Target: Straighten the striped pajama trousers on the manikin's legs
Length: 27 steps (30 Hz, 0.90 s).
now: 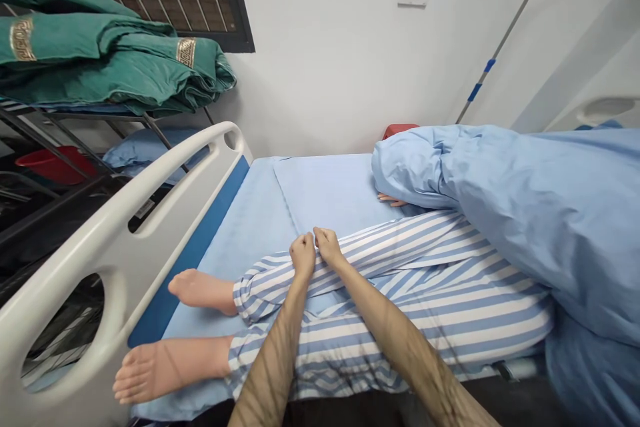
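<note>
A manikin in blue-and-white striped trousers [425, 307] lies along the bed, with smooth bare feet [135, 373] toward the footboard. My left hand [303, 255] is closed in a fist over the lower part of the far trouser leg. Right beside it, my right hand [327, 246] is also a fist, the two thumbs nearly touching. I see no cloth or tool coming out of either fist. Whether the fists press on the leg or hover just above it, I cannot tell. A blue quilt [530, 200] is folded back over the upper body, and a few fingertips [393, 200] show under its edge.
A cream footboard [165, 173] with cut-outs closes the bed's left end. Behind it, green folded covers [115, 67] lie on a metal rack, with a red basin [57, 165] below. Light blue sheet [330, 187] spreads beyond the legs. A drip pole [505, 40] stands near the wall.
</note>
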### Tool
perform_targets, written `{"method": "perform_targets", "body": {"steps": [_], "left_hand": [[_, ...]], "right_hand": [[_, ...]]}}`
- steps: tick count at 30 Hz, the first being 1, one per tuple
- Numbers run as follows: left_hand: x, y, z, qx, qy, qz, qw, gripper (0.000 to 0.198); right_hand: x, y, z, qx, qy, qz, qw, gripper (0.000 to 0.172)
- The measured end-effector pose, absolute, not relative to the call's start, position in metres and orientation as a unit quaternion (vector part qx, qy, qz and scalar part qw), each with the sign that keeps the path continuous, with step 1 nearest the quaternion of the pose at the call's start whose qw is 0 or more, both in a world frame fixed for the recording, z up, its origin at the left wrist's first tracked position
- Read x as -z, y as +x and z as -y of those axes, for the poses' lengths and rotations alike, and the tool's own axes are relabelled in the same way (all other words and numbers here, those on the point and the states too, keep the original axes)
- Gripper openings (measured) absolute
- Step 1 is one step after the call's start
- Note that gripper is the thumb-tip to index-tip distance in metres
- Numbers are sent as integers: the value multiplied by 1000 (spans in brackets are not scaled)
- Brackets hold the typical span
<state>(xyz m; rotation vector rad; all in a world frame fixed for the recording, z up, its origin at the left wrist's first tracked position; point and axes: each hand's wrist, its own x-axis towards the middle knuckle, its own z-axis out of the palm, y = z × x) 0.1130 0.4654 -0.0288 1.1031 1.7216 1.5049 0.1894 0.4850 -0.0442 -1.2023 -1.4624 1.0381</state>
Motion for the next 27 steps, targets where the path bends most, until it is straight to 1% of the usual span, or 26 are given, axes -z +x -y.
{"method": "perform_targets", "body": {"steps": [2,4,7,13,16,19,22,27], "left_hand": [[42,115,-462,-542,437,-658,287,38],[51,113,-461,-533,451,-651,299,39],[55,108,-461,-525,462,-642,314,40],[38,114,-467,-538,445,-642,317,41],[30,122,-468,-546,451,-632,314,41],[33,131,-467,-528,470,-650,279,41],[41,135,-465,-499,494,-664,255,38],[43,134,-465,-497,501,-661,254,36]], "right_hand": [[35,192,-487,-416,-488,620,452,42],[25,198,-489,-403,-476,653,429,43],[18,209,-489,-387,-464,672,429,46],[42,215,-481,-327,-512,659,444,43],[49,217,-485,-369,-511,622,465,44],[49,218,-488,-403,-505,593,480,43],[39,218,-487,-386,-508,604,478,43],[2,228,-487,-334,-467,673,466,46]]}}
